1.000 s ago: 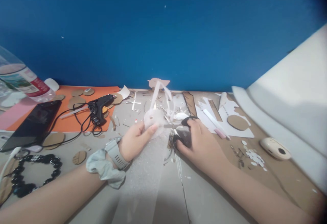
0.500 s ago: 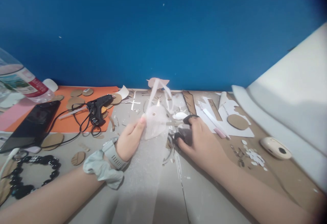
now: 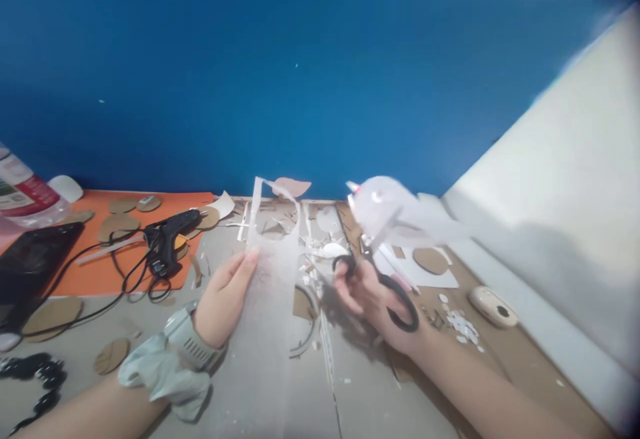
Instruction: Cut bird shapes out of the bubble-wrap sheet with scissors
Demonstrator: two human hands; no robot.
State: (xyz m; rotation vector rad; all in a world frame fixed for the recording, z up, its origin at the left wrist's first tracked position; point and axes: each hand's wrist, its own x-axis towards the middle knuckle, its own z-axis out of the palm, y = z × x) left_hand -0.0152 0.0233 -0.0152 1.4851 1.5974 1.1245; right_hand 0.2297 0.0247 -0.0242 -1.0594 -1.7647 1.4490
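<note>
My left hand (image 3: 225, 302) pinches the edge of a long, translucent white sheet (image 3: 267, 312). Near the sheet's upper end is a rounded cut-out opening, framed by thin strips. Black-handled scissors (image 3: 411, 315) are in my right hand (image 3: 373, 299), their loops spread apart and fingers around them. Just above that hand is a pale, bird-like cut-out (image 3: 387, 202), with a small red mark at its pointed left end. Motion blurs it, and how the fingers hold it is hidden. Beyond the sheet lies a pink paper piece (image 3: 293, 187) by the wall.
On the left are a black glue gun (image 3: 167, 242), orange paper (image 3: 100, 275), a dark phone (image 3: 35, 265), a bottle (image 3: 30, 192) and a bead bracelet (image 3: 50, 375). Several cardboard discs lie about. At right are a cream oval case (image 3: 493, 307), small white scraps (image 3: 463, 325) and a white panel (image 3: 560, 139).
The pale cut-out has come away from the sheet and moved right with my right hand. The scissors have turned in that hand. My left hand still grips the sheet; the view has shifted.
</note>
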